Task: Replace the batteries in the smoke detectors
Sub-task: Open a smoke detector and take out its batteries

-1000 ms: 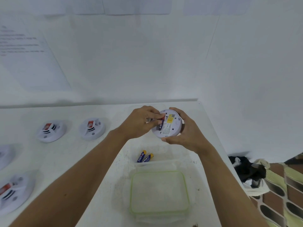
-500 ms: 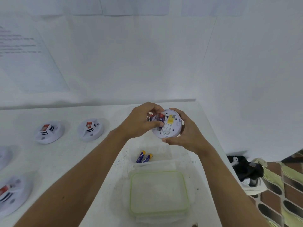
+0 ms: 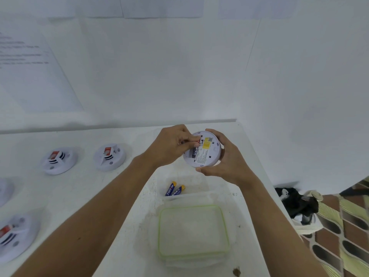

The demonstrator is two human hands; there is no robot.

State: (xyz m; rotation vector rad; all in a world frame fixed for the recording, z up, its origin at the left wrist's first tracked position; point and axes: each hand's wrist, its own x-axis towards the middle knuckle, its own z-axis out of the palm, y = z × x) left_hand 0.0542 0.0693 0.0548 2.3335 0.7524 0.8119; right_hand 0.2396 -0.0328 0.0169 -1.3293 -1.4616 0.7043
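- Counter (image 3: 89,196): spare detectors (image 3: 110,159) lie along its left side.
- Lidded box (image 3: 192,232) at the front edge; clear tub (image 3: 201,186) just behind holds two batteries (image 3: 173,189).
- Right hand (image 3: 225,160) grips the detector (image 3: 207,154) above the tub; left hand (image 3: 171,144) pinches inside its battery bay.

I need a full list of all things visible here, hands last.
round white plastic smoke detector, held: 1, white, yellow label, centre.
black battery: 1, black, in its compartment.
round white smoke detectors lying flat: 4, white, at left, one cropped.
white table: 1, white, lower frame.
clear plastic box: 1, table centre.
blue batteries with yellow ends: 2, blue, inside that box.
clear lid with green rim: 1, nearer than the box.
paper sheets: several, white, on the wall.
black object: 1, black, floor at right.
left hand: fingers at the battery compartment.
right hand: grips the held detector.
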